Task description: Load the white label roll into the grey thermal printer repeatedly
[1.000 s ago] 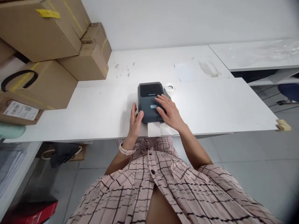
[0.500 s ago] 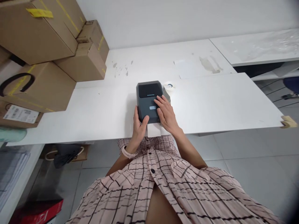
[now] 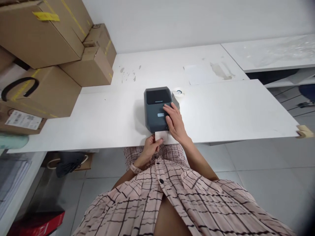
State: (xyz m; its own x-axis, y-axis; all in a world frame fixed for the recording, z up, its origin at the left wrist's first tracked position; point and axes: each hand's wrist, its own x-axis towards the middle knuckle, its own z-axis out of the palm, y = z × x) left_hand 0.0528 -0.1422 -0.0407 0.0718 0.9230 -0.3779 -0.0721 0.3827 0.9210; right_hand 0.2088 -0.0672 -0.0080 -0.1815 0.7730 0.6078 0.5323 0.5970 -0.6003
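A dark grey label printer (image 3: 154, 118) stands near the front edge of the white table. From its front slot a white paper label (image 3: 160, 135) sticks out toward me. My left hand (image 3: 150, 147) pinches this label between thumb and fingers, just below the slot. My right hand (image 3: 175, 122) lies with fingers spread on the printer's right side and top, beside its small light-coloured button. Behind the printer's right rear corner sits a roll of white labels (image 3: 179, 93).
Cardboard boxes (image 3: 66, 88) are stacked at the table's left end. A white sheet (image 3: 197, 74) lies farther back, near worn patches. Yellowish padding (image 3: 304, 131) covers the table's right corner. Under the table hangs a dark bag (image 3: 70, 163).
My left hand has let go of the printer's left side, moved down toward me and taken hold of the label. My right hand stays on the printer.
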